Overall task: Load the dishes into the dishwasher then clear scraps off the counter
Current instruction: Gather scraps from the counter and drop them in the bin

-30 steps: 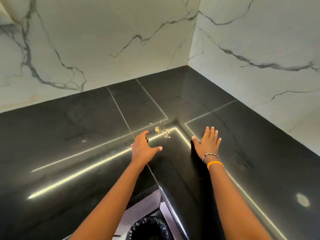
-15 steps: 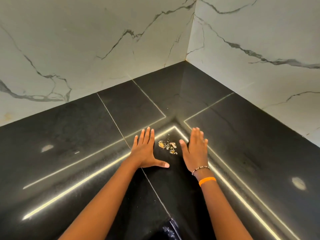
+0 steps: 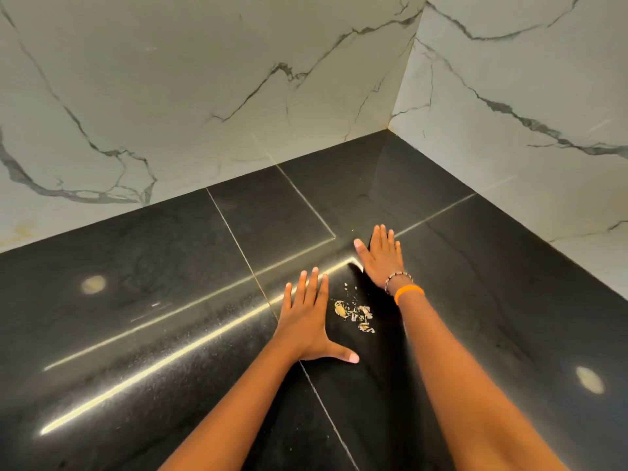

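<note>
We see both hands spread flat on the glossy black stone counter (image 3: 170,266), near its inner corner under the white veined marble walls (image 3: 204,96). The left hand (image 3: 307,321) lies palm down, fingers straight and thumb splayed out to the side, gripping nothing. The right hand (image 3: 382,258), with a beaded bracelet (image 3: 398,277) and an orange wristband (image 3: 408,292), is likewise flat and empty, farther toward the corner. The small pile of pale, flaky food scraps (image 3: 355,314) sits on the counter between the two hands, just beside the left hand's fingers.
</note>
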{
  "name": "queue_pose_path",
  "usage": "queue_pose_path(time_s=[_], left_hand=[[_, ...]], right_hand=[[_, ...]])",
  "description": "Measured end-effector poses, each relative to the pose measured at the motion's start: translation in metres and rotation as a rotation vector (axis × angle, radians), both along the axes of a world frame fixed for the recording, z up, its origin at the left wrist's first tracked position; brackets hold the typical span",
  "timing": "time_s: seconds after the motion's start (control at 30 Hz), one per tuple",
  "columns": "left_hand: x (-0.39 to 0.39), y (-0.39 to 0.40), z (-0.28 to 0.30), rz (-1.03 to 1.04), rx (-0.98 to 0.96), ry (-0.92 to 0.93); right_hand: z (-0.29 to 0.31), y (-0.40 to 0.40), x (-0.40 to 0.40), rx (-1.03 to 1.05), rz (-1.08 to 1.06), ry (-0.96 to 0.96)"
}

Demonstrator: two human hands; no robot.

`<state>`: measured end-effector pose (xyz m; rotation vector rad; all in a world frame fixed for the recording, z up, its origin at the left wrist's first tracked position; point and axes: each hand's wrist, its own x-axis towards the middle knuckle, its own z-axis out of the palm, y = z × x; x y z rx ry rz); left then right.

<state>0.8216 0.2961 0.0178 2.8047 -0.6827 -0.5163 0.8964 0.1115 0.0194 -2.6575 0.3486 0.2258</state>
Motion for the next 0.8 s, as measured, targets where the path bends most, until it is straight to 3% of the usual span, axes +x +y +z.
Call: queue_pose_path(time_s=[0.13, 0.33, 0.4, 0.43, 0.5, 0.57, 0.63, 0.73, 0.8], left_hand=[[0.002, 0.000, -0.003, -0.006, 0.013, 0.007], [0.001, 0.000, -0.003, -0.008, 0.005, 0.017], [0.001, 0.000, -0.002, -0.008, 0.002, 0.017], [0.001, 0.000, -0.001, -0.009, 0.000, 0.018], [0.001, 0.000, -0.001, -0.009, 0.001, 0.022], [0.001, 0.000, 0.000, -0.009, 0.004, 0.022], [0.000, 0.000, 0.001, -0.009, 0.007, 0.023], [0.000, 0.000, 0.001, -0.010, 0.004, 0.020], [0.000, 0.000, 0.001, -0.007, -0.002, 0.013]], right_hand=[[-0.006, 0.000, 0.026, -0.192, 0.232, 0.027], [-0.004, -0.010, -0.002, -0.171, 0.637, -0.025], [-0.001, -0.012, -0.030, 0.072, 0.697, -0.066], [0.002, -0.011, -0.047, 0.308, 0.647, -0.082], [0.007, -0.009, -0.071, 0.767, 0.414, -0.157], [0.011, -0.007, -0.073, 0.901, 0.206, -0.293], [0.011, -0.006, -0.054, 0.644, 0.152, -0.326], [0.000, 0.001, -0.020, 0.017, 0.261, -0.099], [-0.005, 0.005, -0.013, -0.189, 0.385, -0.040]])
